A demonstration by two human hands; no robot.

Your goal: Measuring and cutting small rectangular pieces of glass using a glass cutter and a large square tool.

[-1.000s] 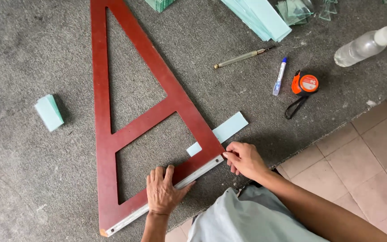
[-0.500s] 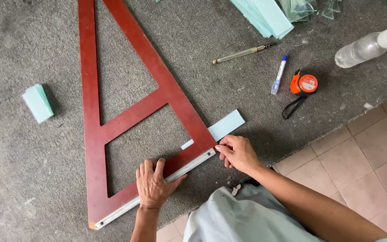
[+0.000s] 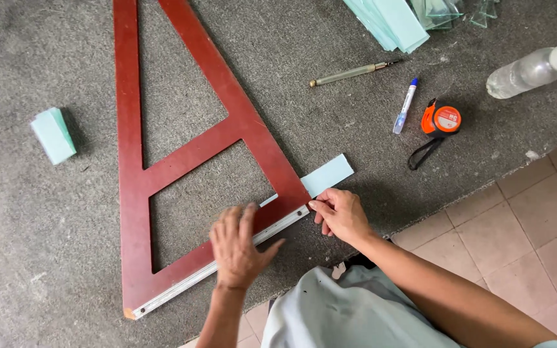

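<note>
A large red-brown wooden triangular frame point(image 3: 182, 154) with a crossbar and a pale metal strip along its lower edge is lying flat on a rough grey carpeted worktop point(image 3: 46, 258). A narrow pale green glass strip point(image 3: 327, 175) is sticking out from under the frame's lower right corner, smooth and straight-edged. The left hand point(image 3: 238, 248) is pressing palm-down on the frame's lower bar, fingers spread flat, gripping nothing. The right hand point(image 3: 338, 212) is resting just beside the corner, fingertips pinched at the end of the metal strip, right below the glass; whether they are holding anything is unclear. The worktop's edge is running close behind both hands, with beige floor tiles point(image 3: 517, 232) beyond. To the right, carpet is lying open up to an orange tape measure point(image 3: 445, 120).
</note>
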